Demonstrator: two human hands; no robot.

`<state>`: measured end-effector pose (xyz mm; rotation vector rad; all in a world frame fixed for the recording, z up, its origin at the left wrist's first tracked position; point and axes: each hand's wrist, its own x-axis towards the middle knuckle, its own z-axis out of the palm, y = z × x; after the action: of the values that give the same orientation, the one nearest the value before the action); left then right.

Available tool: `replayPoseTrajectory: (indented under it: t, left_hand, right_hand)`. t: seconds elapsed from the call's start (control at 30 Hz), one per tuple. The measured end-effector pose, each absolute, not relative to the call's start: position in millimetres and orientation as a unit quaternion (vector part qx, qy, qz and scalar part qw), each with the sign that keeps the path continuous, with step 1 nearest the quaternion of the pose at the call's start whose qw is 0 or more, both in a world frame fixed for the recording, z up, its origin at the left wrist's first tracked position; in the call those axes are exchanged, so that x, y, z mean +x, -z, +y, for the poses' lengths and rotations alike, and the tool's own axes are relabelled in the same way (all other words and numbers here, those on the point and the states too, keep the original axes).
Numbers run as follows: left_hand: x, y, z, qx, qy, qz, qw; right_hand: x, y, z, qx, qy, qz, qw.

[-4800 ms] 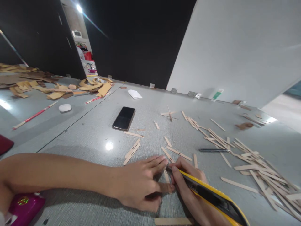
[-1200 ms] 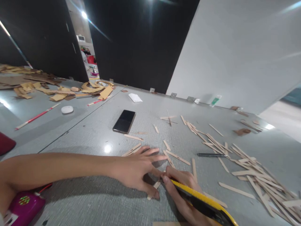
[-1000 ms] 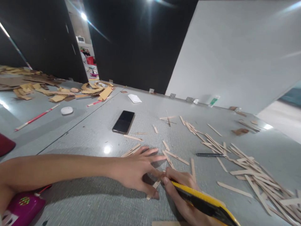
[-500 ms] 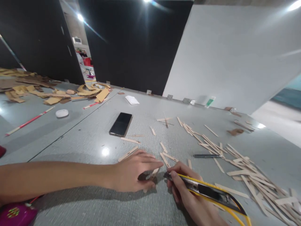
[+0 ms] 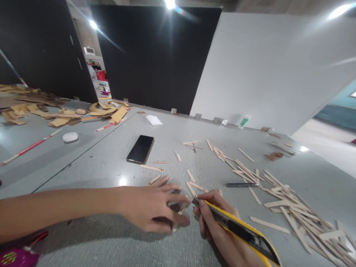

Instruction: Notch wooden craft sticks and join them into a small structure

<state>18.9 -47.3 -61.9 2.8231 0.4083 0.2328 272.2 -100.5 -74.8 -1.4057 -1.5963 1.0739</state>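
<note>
My left hand [image 5: 155, 207] reaches in from the left, palm down and low over the table. Its fingers are spread, with the fingertips on a short piece of wooden craft stick [image 5: 182, 208], which they partly cover. My right hand [image 5: 215, 218] is closed around a yellow and black utility knife [image 5: 236, 228]. The knife's tip points left, close to my left fingertips; whether it touches the stick I cannot tell. Just beyond the hands lie cut craft stick pieces [image 5: 198, 186]. Another stick [image 5: 153, 180] is partly hidden behind my left hand.
A heap of craft sticks [image 5: 300, 211] spreads over the right side, with a black pen [image 5: 241, 184] beside it. Farther back lie a phone [image 5: 140, 149] and folded white paper [image 5: 154, 120]. A white case [image 5: 70, 137] and cardboard scraps [image 5: 63, 115] are at left.
My left hand has shifted slightly left and its fingers have spread more over the stick piece. The knife in my right hand has moved slightly left. The view has tilted up a little.
</note>
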Motion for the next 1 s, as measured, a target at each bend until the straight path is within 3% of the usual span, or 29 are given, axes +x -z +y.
replayPoseTrajectory:
  t: [0.3, 0.43, 0.77, 1.0]
  left_hand:
    - [26.1, 71.1, -59.9, 0.972, -0.112, 0.183, 0.091]
    - [21.8, 57.2, -66.2, 0.976, -0.064, 0.181, 0.103]
    - [27.8, 69.2, -80.2, 0.956, -0.098, 0.173, 0.217]
    - [30.9, 76.2, -80.4, 0.954, -0.106, 0.18, 0.213]
  right_hand:
    - [273.2, 80.9, -99.8, -0.561, -0.388, -0.631, 0.37]
    - [274.6, 74.1, -101.1, -0.575, -0.361, -0.65, 0.342]
    - [276.5, 69.8, -99.7, -0.566, -0.249, -0.726, 0.301]
    - [272.6, 63.2, -99.9, -0.571, -0.231, -0.735, 0.282]
